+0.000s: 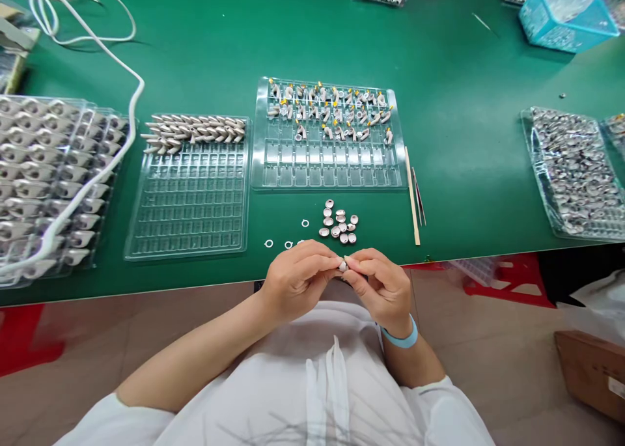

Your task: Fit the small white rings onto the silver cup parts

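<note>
Just over the table's front edge, my left hand (pixel 297 278) and my right hand (pixel 379 282) meet, fingertips pinched from both sides on one small light-coloured part (pixel 343 264). The fingers cover most of it, so its exact kind cannot be made out. On the table just beyond lie several small round metal caps (pixel 340 228) in a loose cluster. A few thin white rings (pixel 305 223) are scattered left of them. Behind the caps, a clear plastic tray (pixel 332 172) carries rows of small curved grey parts with yellow tips.
Left stands a tray (pixel 188 237) with slim grey parts along its back, then trays of larger grey parts (pixel 36 172) crossed by a white cable (pixel 110 163). A wooden stick (pixel 412 198) and tweezers (pixel 418 195) lie right of the middle tray. Farther right are a tray of shiny parts (pixel 579 172) and a blue basket (pixel 566 32).
</note>
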Motion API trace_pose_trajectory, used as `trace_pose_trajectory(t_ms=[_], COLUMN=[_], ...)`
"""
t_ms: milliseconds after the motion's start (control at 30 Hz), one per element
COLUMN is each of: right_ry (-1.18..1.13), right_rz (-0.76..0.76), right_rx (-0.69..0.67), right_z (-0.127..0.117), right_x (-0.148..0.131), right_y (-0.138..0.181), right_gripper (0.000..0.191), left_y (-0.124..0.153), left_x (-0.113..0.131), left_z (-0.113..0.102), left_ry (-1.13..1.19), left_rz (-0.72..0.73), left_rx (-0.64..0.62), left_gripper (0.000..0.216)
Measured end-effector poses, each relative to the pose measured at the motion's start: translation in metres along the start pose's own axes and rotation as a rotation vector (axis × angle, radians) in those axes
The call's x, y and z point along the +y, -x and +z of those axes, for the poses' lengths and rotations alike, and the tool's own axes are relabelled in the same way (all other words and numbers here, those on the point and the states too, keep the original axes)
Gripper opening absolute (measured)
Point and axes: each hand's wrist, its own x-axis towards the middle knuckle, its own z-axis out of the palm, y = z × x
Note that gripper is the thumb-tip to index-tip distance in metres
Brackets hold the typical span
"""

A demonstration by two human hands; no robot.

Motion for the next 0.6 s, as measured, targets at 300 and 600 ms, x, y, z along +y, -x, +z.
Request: trace_pose_trajectory(t_ms=[300, 600], right_ry=[0.104, 0.211], right_rz=[-0.057, -0.063], right_rx=[0.056, 0.107], right_z=[0.008, 0.015], right_x=[-0.002, -0.007], right_y=[0.002, 0.0], right_gripper=[0.031, 0.028], left_y=[0.0, 0.005], left_x=[0.0, -0.004], left_z=[0.001, 0.004], left_ry=[-0.059, -0.194], left_rz=[0.037, 0.088], left_rx=[0.034, 0.022], left_gripper=[0.023, 0.02])
